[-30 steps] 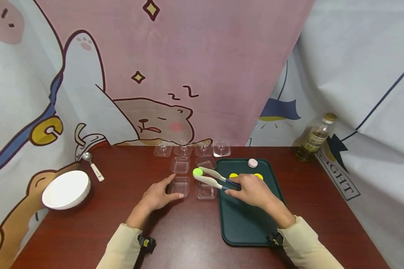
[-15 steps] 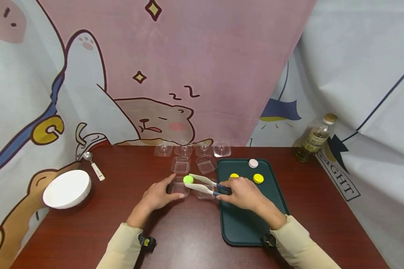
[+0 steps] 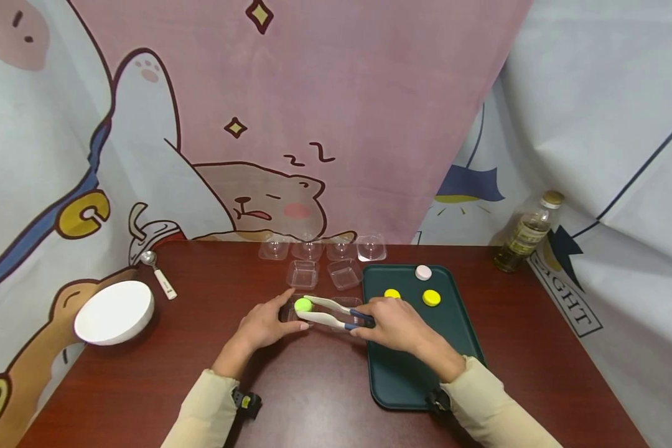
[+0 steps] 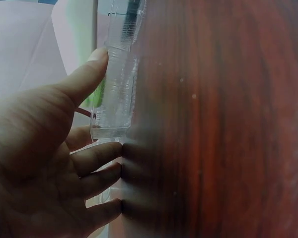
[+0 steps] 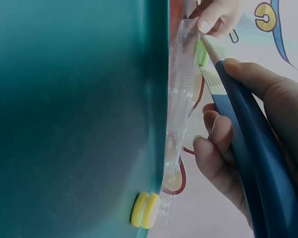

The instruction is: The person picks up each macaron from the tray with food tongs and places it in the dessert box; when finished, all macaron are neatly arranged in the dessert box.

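Note:
My right hand (image 3: 396, 325) grips blue-and-white tongs (image 3: 323, 320), and their white tips pinch a green macaron (image 3: 303, 304). The macaron is over or inside a clear plastic box (image 4: 116, 94); its exact height is hard to tell. At that box, my left hand (image 3: 262, 325) has its thumb on the near side and fingers around the left and far side, holding it. Fingertips of the left hand touch the table in the left wrist view. Yellow macarons (image 3: 431, 298) and a pale pink macaron (image 3: 423, 272) lie on a dark green tray (image 3: 409, 379).
Behind the hands stand more clear boxes (image 3: 302, 274) and a row of clear domed lids (image 3: 372, 247). A white bowl (image 3: 114, 313) and a scoop (image 3: 159, 277) are at the left. An oil bottle (image 3: 526, 235) stands back right, by the curtain.
My right hand has moved left with the tongs, carrying the green macaron from above the right box to the left one. The left hand has stayed at its box.

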The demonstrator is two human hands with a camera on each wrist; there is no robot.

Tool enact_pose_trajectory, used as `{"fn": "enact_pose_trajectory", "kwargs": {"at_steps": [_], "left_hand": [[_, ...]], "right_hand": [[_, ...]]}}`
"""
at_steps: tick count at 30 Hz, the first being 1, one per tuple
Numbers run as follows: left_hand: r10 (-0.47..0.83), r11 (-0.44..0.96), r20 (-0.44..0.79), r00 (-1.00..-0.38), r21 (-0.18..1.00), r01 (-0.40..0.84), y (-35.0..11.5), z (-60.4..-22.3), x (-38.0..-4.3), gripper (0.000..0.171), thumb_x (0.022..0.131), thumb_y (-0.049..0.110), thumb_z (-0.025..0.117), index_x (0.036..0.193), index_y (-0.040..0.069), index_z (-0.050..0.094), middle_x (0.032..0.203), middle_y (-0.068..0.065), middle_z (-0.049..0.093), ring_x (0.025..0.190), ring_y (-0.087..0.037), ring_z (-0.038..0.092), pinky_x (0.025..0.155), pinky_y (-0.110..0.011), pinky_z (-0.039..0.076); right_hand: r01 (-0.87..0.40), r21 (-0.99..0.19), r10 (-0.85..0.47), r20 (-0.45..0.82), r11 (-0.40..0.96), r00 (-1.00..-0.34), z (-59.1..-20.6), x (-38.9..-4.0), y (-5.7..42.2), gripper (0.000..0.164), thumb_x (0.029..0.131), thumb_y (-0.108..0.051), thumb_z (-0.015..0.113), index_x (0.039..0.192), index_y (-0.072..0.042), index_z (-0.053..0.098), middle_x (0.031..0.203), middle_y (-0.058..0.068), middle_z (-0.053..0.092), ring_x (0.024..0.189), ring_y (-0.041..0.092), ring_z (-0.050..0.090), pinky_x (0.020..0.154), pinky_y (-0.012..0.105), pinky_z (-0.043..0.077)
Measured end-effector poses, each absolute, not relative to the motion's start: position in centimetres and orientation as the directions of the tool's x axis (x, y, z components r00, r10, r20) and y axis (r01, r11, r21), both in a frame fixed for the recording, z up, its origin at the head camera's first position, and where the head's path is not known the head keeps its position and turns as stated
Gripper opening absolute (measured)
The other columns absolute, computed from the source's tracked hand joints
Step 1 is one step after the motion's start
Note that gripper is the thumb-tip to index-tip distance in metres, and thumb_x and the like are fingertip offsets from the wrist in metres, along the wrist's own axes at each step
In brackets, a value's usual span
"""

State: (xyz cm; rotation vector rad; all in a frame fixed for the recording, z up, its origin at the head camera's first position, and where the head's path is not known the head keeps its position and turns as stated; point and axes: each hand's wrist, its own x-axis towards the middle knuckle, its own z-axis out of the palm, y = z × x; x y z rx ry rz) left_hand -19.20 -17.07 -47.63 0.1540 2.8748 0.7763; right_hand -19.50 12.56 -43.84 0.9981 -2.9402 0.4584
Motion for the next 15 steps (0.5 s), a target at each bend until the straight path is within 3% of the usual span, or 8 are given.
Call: {"fn": "enact_pose_trajectory", "kwargs": {"at_steps": [15], "left_hand": [[0.158, 0.861, -0.127, -0.979, 0.503, 0.073, -17.18, -47.61, -19.34, 0.096, 0.081, 0.064, 0.075, 0.159, 0.024, 0.036, 0.153, -0.014, 0.052, 0.135, -0.043, 0.053, 0.097, -0.064, 0.049]], "right_hand": [[-0.592, -0.248, -0.597, 0.060, 0.767, -0.800, -43.96, -19.97, 11.80, 0.040, 0.084, -0.046, 0.081, 0.113, -0.018, 0.078, 0.080, -0.006, 0.065, 0.063, 0.005, 0.047, 0.050, 0.020, 0.038]]}}
